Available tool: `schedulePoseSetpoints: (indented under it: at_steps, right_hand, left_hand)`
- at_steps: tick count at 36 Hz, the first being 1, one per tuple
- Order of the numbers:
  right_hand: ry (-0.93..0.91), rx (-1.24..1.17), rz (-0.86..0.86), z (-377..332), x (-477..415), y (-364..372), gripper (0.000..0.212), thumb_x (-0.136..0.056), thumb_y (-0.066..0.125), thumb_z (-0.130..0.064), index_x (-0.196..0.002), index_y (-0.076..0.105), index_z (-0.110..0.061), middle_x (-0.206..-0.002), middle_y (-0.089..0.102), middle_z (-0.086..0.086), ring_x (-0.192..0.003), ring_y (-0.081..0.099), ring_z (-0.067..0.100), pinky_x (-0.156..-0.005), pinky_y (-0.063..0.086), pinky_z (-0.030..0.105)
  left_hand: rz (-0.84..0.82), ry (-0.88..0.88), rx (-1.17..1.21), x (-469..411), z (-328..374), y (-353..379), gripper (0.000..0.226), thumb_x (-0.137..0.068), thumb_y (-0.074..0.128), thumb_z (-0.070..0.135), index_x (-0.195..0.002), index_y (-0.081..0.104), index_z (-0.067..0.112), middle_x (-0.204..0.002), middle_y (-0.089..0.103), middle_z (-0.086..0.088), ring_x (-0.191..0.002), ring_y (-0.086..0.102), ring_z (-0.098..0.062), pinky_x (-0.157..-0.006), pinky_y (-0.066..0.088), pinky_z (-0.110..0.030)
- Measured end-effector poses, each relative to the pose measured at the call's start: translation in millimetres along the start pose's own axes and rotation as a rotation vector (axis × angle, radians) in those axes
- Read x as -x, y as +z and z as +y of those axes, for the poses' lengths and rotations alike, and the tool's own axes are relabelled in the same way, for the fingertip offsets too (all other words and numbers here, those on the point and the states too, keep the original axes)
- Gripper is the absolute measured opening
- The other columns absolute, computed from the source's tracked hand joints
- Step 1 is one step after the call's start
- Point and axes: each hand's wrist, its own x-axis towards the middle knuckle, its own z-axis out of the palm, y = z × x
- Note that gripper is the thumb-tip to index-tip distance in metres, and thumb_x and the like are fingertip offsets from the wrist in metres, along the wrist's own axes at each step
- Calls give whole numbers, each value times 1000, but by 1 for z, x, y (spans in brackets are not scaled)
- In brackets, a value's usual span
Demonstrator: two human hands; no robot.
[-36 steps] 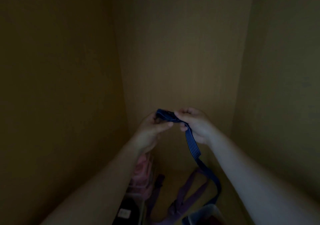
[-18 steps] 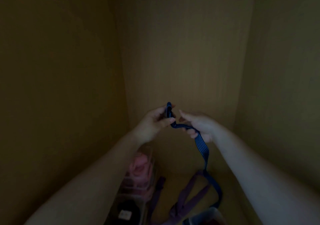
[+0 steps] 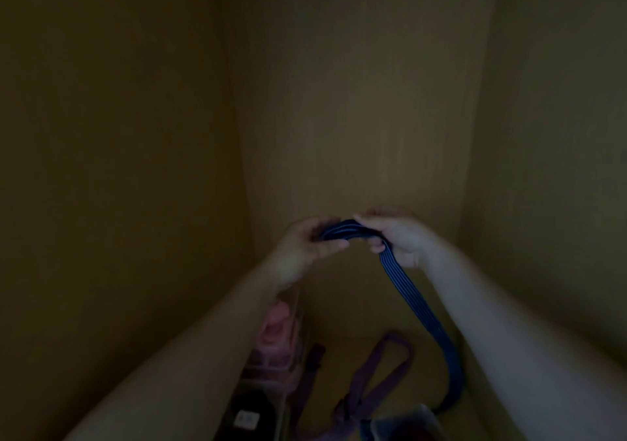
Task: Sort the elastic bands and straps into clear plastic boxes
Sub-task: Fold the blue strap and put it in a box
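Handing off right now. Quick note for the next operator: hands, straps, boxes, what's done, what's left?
Left hand pinches one end of the folded blue strap; right hand grips the other, tail hanging down.
Purple strap lies loose on the cabinet floor, unboxed.
Done: pink bands sit in the clear box at left.
Left: finish folding the blue strap, box it, then the purple one.

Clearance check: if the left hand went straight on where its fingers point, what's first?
Probably the right hand, just across the blue strap that the left hand pinches; depth is unclear in this dim view.
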Motion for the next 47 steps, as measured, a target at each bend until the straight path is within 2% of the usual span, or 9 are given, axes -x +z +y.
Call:
schedulePoseSetpoints:
  at_steps: [6, 13, 16, 21, 29, 35, 39, 45, 47]
  right_hand:
    - [-54, -104, -4, 11, -4, 1, 24, -85, 69, -20, -97, 54, -7, -68, 58, 2, -47, 40, 8, -42, 32, 17]
    - [-78, -260, -92, 18, -10, 7, 36, -79, 69, -23, -107, 57, -4, -75, 55, 3, -48, 41, 6, -42, 33, 16]
    - [-31, -140, -101, 18, -9, 3, 49, -78, 71, -32, -116, 58, -4, -73, 57, 2, -50, 42, 7, -45, 35, 16]
    - [139, 148, -144, 11, -2, -2, 33, -82, 62, -50, -89, 62, -18, -57, 43, -7, -43, 28, 4, -42, 22, 16]
    - [82, -28, -109, 13, -8, 5, 27, -79, 66, -41, -87, 65, -16, -52, 36, -9, -41, 24, 3, -43, 15, 18]
    - [65, -35, -73, 18, -11, 3, 39, -71, 70, -41, -94, 62, -11, -51, 37, -9, -40, 26, 2, -39, 18, 16]
    - [73, -19, -52, 19, -10, 2, 25, -78, 67, -38, -82, 61, -14, -52, 39, -8, -42, 26, 3, -41, 19, 16]
    - [109, 115, 5, 17, -11, -2, 25, -86, 66, -39, -84, 65, -15, -55, 45, -7, -44, 31, 4, -40, 25, 16]
    - [135, 238, 41, 11, -10, -3, 36, -82, 66, -50, -87, 64, -14, -58, 49, -5, -45, 33, 5, -43, 28, 17]
  left_hand:
    - [229, 51, 356, -1, -12, 11, 21, -81, 67, 0, -97, 66, 13, -88, 74, 5, -90, 67, -13, -87, 53, -24]
    - [182, 73, 549, -4, -8, 24, 16, -81, 62, 17, -97, 64, 11, -85, 70, 6, -81, 64, -5, -74, 48, -17]
    - [217, 54, 504, -7, -8, 17, 20, -73, 68, 22, -90, 66, 12, -83, 68, 3, -76, 63, -6, -75, 47, -21]
    - [198, 70, 424, -10, -5, 5, 31, -73, 67, 29, -94, 66, 6, -80, 63, -1, -69, 57, -7, -70, 45, -20]
    - [157, 87, 279, -10, -11, 16, 26, -82, 69, 14, -107, 65, 20, -100, 67, 3, -92, 60, -8, -73, 47, -16]
    - [121, 116, 76, -9, -7, 18, 29, -85, 68, 13, -113, 61, 12, -100, 66, 2, -86, 61, 2, -79, 47, -13]
    - [134, 106, 20, -12, -6, 15, 44, -77, 76, 7, -118, 58, 7, -105, 66, -3, -91, 62, -2, -79, 48, -11]
    - [82, 61, -148, -17, -2, 12, 33, -77, 78, 13, -105, 61, 8, -95, 68, 3, -87, 64, -6, -72, 49, -13]
    - [43, 12, -266, -23, -4, 7, 31, -76, 79, 17, -100, 59, 15, -96, 67, 1, -91, 64, -13, -79, 52, -23]
